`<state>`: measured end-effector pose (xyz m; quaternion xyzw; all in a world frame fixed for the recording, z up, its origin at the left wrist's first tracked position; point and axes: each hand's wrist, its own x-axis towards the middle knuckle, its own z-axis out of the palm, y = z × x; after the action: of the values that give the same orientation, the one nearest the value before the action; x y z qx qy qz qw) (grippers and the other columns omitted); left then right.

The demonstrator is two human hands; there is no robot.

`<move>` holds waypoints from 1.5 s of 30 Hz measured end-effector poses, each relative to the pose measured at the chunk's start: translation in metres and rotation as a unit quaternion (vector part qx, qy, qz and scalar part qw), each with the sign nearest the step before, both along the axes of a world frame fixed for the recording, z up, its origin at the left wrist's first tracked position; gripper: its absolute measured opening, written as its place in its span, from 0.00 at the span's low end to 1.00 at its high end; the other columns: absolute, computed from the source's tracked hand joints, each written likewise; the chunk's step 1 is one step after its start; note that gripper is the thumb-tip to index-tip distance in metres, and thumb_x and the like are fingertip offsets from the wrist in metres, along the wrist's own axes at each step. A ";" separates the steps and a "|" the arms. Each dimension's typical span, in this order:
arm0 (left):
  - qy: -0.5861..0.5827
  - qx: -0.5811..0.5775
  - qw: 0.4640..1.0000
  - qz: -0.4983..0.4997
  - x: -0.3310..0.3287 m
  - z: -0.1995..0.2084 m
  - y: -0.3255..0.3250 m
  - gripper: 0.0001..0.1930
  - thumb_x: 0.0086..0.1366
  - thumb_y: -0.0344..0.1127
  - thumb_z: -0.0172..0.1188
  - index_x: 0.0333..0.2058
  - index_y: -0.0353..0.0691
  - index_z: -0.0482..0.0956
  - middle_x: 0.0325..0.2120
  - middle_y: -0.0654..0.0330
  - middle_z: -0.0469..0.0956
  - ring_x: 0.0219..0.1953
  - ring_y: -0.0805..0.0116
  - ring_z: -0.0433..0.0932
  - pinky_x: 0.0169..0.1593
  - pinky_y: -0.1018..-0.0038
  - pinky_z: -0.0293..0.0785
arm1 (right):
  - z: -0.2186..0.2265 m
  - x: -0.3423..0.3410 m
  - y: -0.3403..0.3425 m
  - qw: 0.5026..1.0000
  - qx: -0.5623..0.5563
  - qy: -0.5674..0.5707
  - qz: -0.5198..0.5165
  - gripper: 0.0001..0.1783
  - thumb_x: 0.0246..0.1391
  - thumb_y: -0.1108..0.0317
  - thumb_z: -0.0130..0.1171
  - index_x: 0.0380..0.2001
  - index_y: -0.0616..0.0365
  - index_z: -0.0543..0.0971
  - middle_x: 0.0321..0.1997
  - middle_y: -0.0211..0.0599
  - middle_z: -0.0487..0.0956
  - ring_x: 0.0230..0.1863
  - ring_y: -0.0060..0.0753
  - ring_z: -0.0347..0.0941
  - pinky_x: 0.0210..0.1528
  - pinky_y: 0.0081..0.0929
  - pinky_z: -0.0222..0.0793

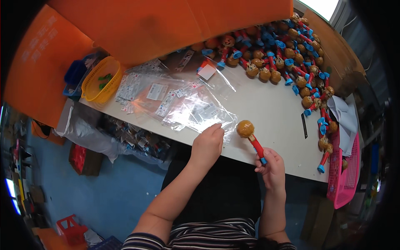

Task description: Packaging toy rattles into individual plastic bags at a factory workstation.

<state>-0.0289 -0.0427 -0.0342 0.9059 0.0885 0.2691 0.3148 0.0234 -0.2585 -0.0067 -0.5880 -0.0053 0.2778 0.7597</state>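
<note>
My right hand (273, 167) is closed around the blue lower end of a toy figure (257, 146), which has a round brown head and a red body. It is held tilted just over the table's front edge, head up and to the left. To its left, my left hand (208, 145) has its fingers pressed together at the edge of the clear plastic bags (196, 109). Whether it pinches a bag is hard to see. Printed paper slips (168, 102) show in and under the bags.
Many similar toy figures (273, 66) are heaped along the back and right of the white table (266, 102). A yellow basket (102, 81) stands at the left, a pink basket (343, 175) at the right. A black strip (304, 126) lies near the figures. Orange board (175, 25) rises behind.
</note>
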 end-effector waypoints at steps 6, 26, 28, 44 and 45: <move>-0.008 -0.042 0.999 -0.008 0.002 0.005 0.003 0.07 0.58 0.28 0.63 0.35 0.33 0.82 0.39 0.51 0.82 0.40 0.52 0.81 0.46 0.66 0.78 | 0.005 -0.005 0.008 0.999 0.032 0.016 0.025 0.14 0.64 0.65 0.53 0.42 0.68 0.77 0.31 0.37 0.76 0.27 0.20 0.73 0.28 0.19 0.80; 0.011 -0.053 0.998 0.016 0.006 0.010 0.011 0.03 0.52 0.27 0.65 0.27 0.37 0.81 0.27 0.56 0.77 0.35 0.57 0.78 0.39 0.66 0.74 | 0.007 -0.014 0.021 1.000 0.021 0.007 0.009 0.15 0.65 0.65 0.53 0.43 0.69 0.76 0.32 0.36 0.76 0.29 0.19 0.73 0.32 0.21 0.82; 0.049 -0.186 0.981 -0.007 0.006 0.013 0.012 0.03 0.53 0.27 0.64 0.28 0.36 0.82 0.27 0.56 0.79 0.33 0.58 0.80 0.39 0.67 0.76 | 0.005 -0.012 0.022 0.999 0.001 0.017 0.029 0.15 0.65 0.64 0.53 0.43 0.68 0.76 0.32 0.36 0.76 0.30 0.19 0.73 0.33 0.21 0.82; -0.057 -0.287 0.956 -0.005 -0.001 0.023 0.003 0.05 0.58 0.23 0.60 0.34 0.33 0.81 0.30 0.58 0.82 0.33 0.71 0.82 0.37 0.75 0.78 | 0.003 -0.021 0.022 0.913 -0.253 -0.314 0.070 0.11 0.59 0.71 0.60 0.43 0.66 0.77 0.27 0.28 0.75 0.25 0.12 0.70 0.28 0.14 0.73; -0.056 -0.231 0.971 -0.020 -0.003 0.025 0.002 0.05 0.57 0.23 0.61 0.33 0.34 0.81 0.30 0.57 0.81 0.33 0.67 0.82 0.37 0.74 0.78 | 0.007 -0.023 0.026 0.929 -0.234 -0.282 0.054 0.11 0.60 0.71 0.59 0.43 0.66 0.77 0.27 0.28 0.75 0.24 0.12 0.69 0.28 0.14 0.74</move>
<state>-0.0319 -0.0404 -0.0088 0.7937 0.1124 0.2859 0.5250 0.0004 -0.2324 0.0005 -0.8019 -0.1861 0.1344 0.5516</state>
